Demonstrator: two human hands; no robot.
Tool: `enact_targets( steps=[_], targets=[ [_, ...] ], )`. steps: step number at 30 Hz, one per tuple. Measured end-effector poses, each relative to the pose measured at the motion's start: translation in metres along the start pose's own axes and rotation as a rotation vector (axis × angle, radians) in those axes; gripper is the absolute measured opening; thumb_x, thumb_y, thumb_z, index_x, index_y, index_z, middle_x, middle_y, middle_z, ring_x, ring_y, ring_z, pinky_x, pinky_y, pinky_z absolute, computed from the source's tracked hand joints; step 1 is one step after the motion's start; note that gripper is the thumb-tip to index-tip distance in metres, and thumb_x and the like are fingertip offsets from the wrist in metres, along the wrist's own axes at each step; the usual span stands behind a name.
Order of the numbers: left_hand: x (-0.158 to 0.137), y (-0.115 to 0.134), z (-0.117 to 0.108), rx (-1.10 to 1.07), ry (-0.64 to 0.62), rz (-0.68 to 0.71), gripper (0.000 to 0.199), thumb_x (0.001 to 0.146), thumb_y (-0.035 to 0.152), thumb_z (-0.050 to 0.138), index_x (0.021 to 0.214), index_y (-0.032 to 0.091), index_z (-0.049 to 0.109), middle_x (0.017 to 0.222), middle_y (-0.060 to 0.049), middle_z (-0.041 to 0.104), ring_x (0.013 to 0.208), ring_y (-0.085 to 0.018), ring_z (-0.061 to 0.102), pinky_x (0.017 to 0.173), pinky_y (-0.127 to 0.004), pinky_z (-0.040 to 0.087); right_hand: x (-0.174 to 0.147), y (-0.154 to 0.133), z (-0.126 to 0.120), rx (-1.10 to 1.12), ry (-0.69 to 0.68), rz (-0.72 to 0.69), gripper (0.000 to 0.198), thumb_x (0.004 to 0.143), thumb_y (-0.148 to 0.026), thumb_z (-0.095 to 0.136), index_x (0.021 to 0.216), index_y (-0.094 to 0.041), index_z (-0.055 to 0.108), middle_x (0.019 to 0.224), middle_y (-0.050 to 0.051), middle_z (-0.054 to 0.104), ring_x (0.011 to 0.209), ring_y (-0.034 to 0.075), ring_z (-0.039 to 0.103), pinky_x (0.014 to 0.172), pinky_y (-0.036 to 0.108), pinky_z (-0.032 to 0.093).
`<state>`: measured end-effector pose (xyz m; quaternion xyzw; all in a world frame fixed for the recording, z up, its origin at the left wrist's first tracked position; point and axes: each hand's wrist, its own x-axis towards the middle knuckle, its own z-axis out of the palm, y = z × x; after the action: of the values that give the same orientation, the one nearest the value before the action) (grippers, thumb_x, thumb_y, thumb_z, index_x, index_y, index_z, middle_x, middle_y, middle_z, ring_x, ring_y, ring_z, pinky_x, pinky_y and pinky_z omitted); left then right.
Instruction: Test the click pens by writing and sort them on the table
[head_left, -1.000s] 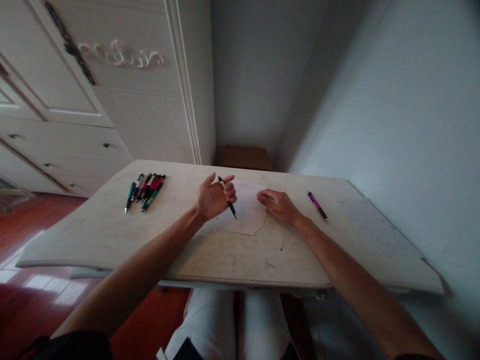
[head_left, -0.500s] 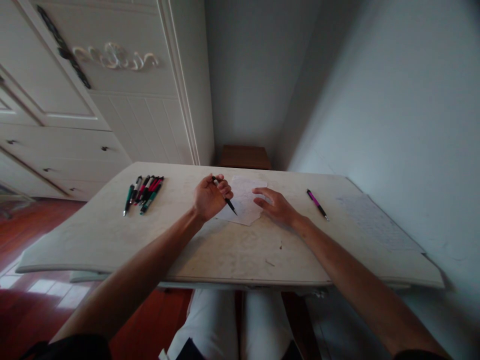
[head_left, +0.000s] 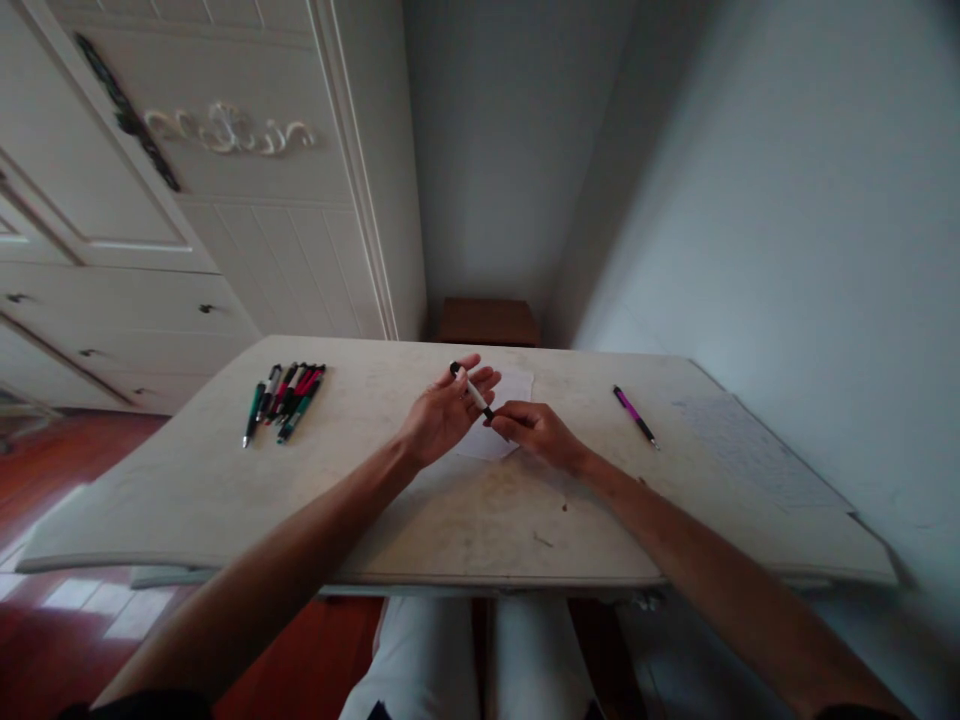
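Note:
Over the middle of the table, a pen with a white barrel and black ends slants across the fingers of my left hand. That palm faces up, its thumb against the pen near the upper end and its fingertips loosely spread. My right hand pinches the pen's lower black end between thumb and fingers. Beneath both hands lies a sheet of white paper, partly covered by them.
Several pens lie bunched on the left of the white table. A purple and black pen rests to the right, near a written sheet by the wall. A white cabinet stands behind at left, a brown box-like piece beyond the table.
My right hand has moved left and closed on the pen's lower end. My left hand has shifted slightly right and loosened its fingers, and more of the white barrel shows.

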<state>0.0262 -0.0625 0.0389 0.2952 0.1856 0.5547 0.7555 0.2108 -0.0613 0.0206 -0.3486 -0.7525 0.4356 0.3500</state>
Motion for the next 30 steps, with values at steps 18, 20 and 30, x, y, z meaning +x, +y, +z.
enact_targets(
  steps=[18,20,30],
  targets=[
    [0.026,0.025,-0.072,1.551,-0.202,0.278,0.049,0.081,0.052,0.062,0.118,0.021,0.068,0.141,-0.012,0.052,0.141,-0.031,0.032,0.116,-0.047,0.021,0.002,0.0,-0.02,0.225,0.25,0.025,0.03,0.074,-0.042,0.07,0.086,-0.016,0.059,0.071,0.003,0.068,0.061,0.014,0.066,0.057,0.025,0.051],
    [0.026,0.023,-0.076,1.699,-0.253,0.247,0.044,0.085,0.049,0.056,0.117,0.021,0.068,0.142,-0.011,0.051,0.142,-0.031,0.03,0.116,-0.05,0.02,0.003,0.006,-0.021,0.197,0.23,0.052,0.028,0.075,-0.04,0.068,0.085,-0.015,0.059,0.072,0.005,0.069,0.062,0.014,0.066,0.058,0.025,0.051],
    [0.014,0.003,-0.06,1.705,-0.194,0.298,0.028,0.082,0.045,0.063,0.102,0.028,0.072,0.122,-0.011,0.063,0.128,-0.032,0.045,0.112,-0.051,0.028,0.0,0.016,-0.021,-0.104,0.275,0.115,0.014,0.075,-0.029,0.06,0.074,-0.015,0.063,0.059,0.002,0.065,0.05,0.013,0.059,0.047,0.022,0.044]
  ],
)
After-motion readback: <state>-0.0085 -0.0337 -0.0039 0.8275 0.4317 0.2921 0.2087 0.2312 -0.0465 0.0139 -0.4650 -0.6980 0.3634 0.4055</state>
